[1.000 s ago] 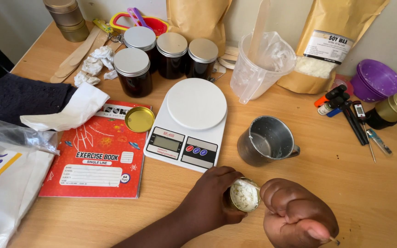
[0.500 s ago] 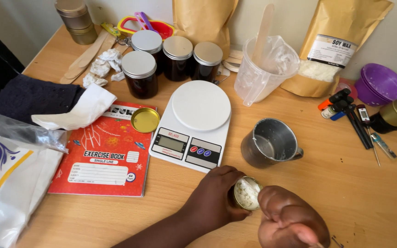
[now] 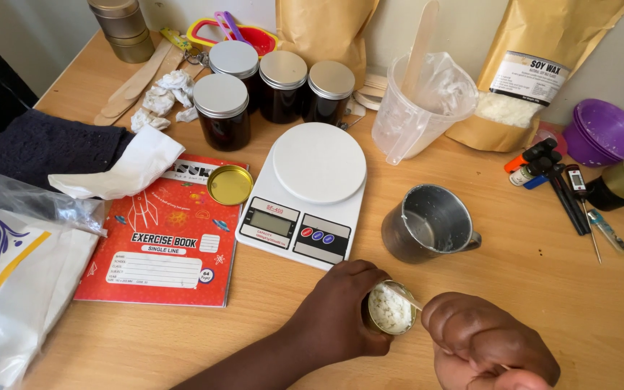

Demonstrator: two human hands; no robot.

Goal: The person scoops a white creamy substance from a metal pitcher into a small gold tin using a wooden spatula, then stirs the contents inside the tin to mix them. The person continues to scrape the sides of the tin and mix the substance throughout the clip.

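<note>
Small gold tin (image 3: pixel 390 309): round, open-topped, filled with pale flaky wax; stands upright near the front edge of the wooden surface (image 3: pixel 543 289), directly in front of the scale.

Left hand (image 3: pixel 341 307): wrapped around the tin's left side, fingers curled onto its wall, steadying it.

Right hand (image 3: pixel 485 345): closed into a loose fist just right of the tin, pinching a thin pale stick (image 3: pixel 399 292). The stick's long axis runs from that hand up and leftward, its tip resting over the wax. The tin thus lies left of the right hand and touches the left; the left hand is the nearer.

Digital kitchen scale (image 3: pixel 308 195): white, round platform bare, behind the tin.

Metal cup (image 3: pixel 431 231): grey, handle to the right, pale residue inside; right of the scale, near the tin.

Gold lid (image 3: pixel 230 185): lies flat on a red exercise book (image 3: pixel 164 235), left of the scale.

Four dark glass jars (image 3: pixel 276 87): silver-lidded, clustered behind the scale.

Clear plastic jug (image 3: pixel 424 101): holds a wooden paddle; beside it a brown paper pouch of wax flakes (image 3: pixel 536 79).

Purple bowls (image 3: pixel 604 133), thermometer and small tools (image 3: pixel 568 184): far right.

Dark cloth (image 3: pixel 48 144), white tissue (image 3: pixel 128 166), white plastic bag (image 3: pixel 9 289): left side.
</note>
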